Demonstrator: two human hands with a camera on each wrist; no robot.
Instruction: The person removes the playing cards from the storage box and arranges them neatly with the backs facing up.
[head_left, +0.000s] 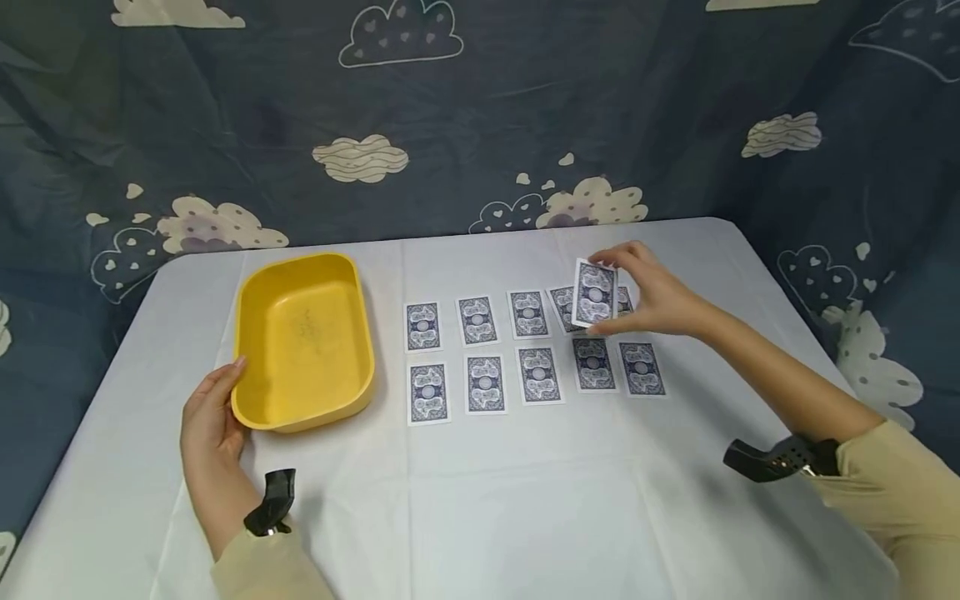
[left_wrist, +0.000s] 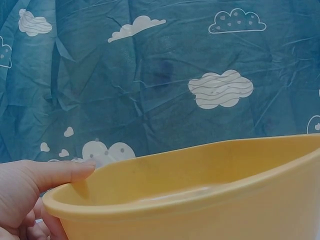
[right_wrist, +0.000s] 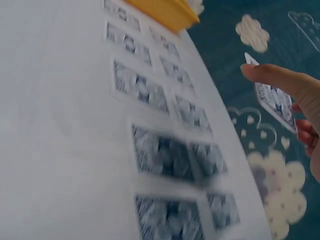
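In the head view my right hand (head_left: 660, 296) holds a playing card (head_left: 595, 293) by its edges, raised over the right part of two rows of face-down cards. Blue ornate backs show on all of them, such as the card (head_left: 484, 384) in the near row. Two cards of the far row are partly hidden behind the held one. The right wrist view also shows the lifted card (right_wrist: 276, 100) between thumb and fingers. On the left, my left hand (head_left: 217, 417) grips the near-left rim of a yellow plastic basin (head_left: 303, 342), thumb over the rim (left_wrist: 75, 175).
A white cloth covers the table (head_left: 525, 517). Behind it hangs a dark blue curtain (head_left: 540, 100) printed with clouds. The basin stands left of the cards. A black wrist device (head_left: 783, 458) sits on the right forearm, another (head_left: 272, 504) on the left.
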